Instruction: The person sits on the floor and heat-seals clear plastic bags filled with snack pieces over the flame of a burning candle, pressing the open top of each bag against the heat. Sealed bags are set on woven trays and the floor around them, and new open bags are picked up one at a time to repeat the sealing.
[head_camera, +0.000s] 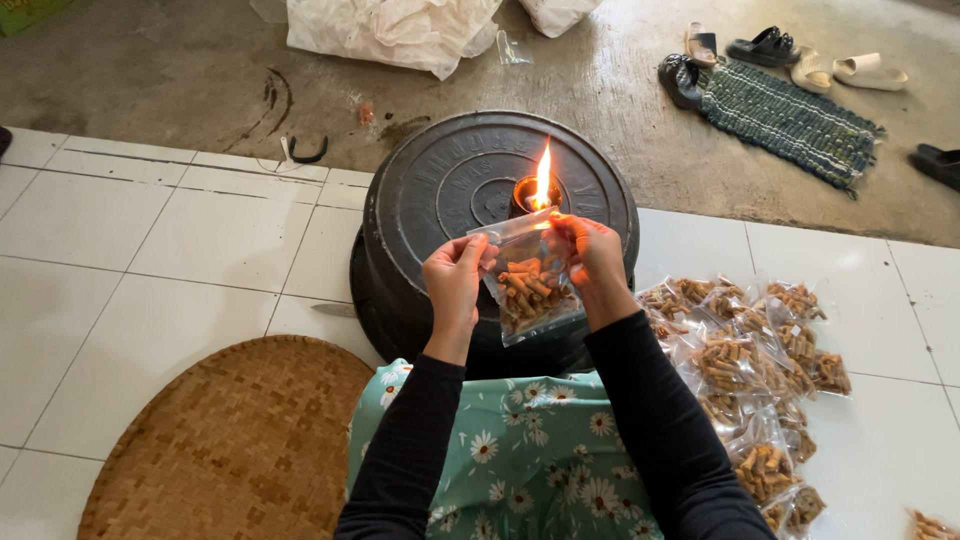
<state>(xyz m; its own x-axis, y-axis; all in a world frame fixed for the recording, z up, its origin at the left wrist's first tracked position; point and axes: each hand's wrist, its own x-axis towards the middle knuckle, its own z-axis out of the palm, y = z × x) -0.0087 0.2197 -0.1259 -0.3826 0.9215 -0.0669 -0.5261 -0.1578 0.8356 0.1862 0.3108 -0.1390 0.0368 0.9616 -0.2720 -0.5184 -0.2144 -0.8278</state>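
A: Nearest the camera, what lies below the fingers?

B: A lap in a green daisy cloth (520, 460), with black sleeves running up from it. Left of the lap a woven tray (235, 445) sits on the white tile floor (130, 260).

A: And the hands themselves?

B: The left hand (452, 285) and the right hand (590, 258) both pinch the top edge of a clear bag (528, 285) of small brown snack sticks. The left fingers (470, 250) are closed on one top corner, the right fingers (568, 228) on the other, so the mouth is stretched flat between them and the filled part hangs below. I judge that the pull keeps the plastic edge straight.

A: Where is the bag against the fire?

B: Just beyond the fingertips a flame (543, 175) burns from a small lamp (530, 195). The bag's top edge is right at the flame's base, the snacks well below the heat.

A: What carries the lamp?

B: An upturned black tub (440, 190), which lifts the flame to about the height of the hands.

A: And to the right of the fingers?

B: A heap of similar filled packets (750, 370) on the tiles, within reach of the right arm.

A: Farther off?

B: Bare concrete, a white sack (390, 30), a striped mat (790, 120) and sandals (770, 48) beside it.
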